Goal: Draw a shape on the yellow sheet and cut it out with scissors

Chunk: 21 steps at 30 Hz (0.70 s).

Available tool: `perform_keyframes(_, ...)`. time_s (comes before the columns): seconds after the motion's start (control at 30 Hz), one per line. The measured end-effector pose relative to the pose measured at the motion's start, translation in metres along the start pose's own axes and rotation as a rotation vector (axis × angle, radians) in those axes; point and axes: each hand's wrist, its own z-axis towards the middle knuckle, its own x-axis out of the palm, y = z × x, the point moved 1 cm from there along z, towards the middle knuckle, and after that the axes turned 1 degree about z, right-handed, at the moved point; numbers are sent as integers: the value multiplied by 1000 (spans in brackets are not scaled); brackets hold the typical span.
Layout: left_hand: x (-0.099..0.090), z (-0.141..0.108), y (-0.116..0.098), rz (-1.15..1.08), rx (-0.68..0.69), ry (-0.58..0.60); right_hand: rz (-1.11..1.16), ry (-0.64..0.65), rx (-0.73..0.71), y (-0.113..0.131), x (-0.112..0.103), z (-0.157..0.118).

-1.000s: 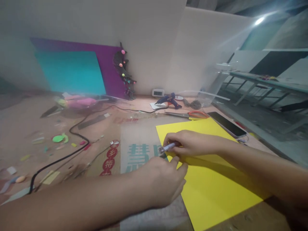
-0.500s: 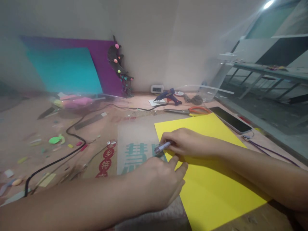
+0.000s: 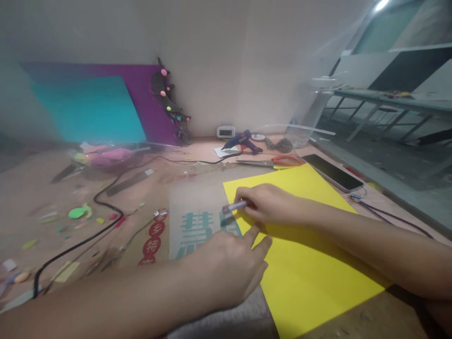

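Observation:
A sheet of yellow paper lies on the table in front of me, over part of a printed piece of cardboard. My right hand is closed on a pale purple pen above the upper left part of the sheet. The pen's back end points left; its tip is hidden by the hand. My left hand rests at the sheet's left edge, fingers stretched out and touching the yellow paper just below the right hand.
Behind the sheet lie orange-handled scissors, a blue glue gun, a small digital clock and a phone. A black cord runs among scraps at left. Purple and turquoise sheets lean against the wall.
The pen has tilted in my right hand, its back end now pointing more to the left. My left hand stays on the sheet's edge. The whole view has shifted slightly.

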Motion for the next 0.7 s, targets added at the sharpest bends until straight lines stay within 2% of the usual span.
perform_keyframes(0.1,1,0,0,-39,-9,36,48,75,-52,-2,1,-1)
perform_keyframes(0.2,3,-1,1,-28,-28,30,-10,-72,71,-10,0,3)
perform_keyframes(0.27,4,-1,1,-26,-30,29,9,-128,95,-15,-1,5)
perform_keyframes(0.4,4,0,2,-43,-32,26,146,42,-23,-18,0,6)
perform_keyframes(0.43,4,0,2,-41,-35,28,142,41,-17,-19,0,7)
perform_keyframes(0.53,2,0,2,-30,-39,41,49,-129,72,-27,-1,11)
perform_keyframes(0.6,2,0,2,-36,-39,49,51,-172,84,-29,-2,12)
perform_keyframes(0.7,3,0,3,-48,-37,39,129,-19,23,-26,-3,10)
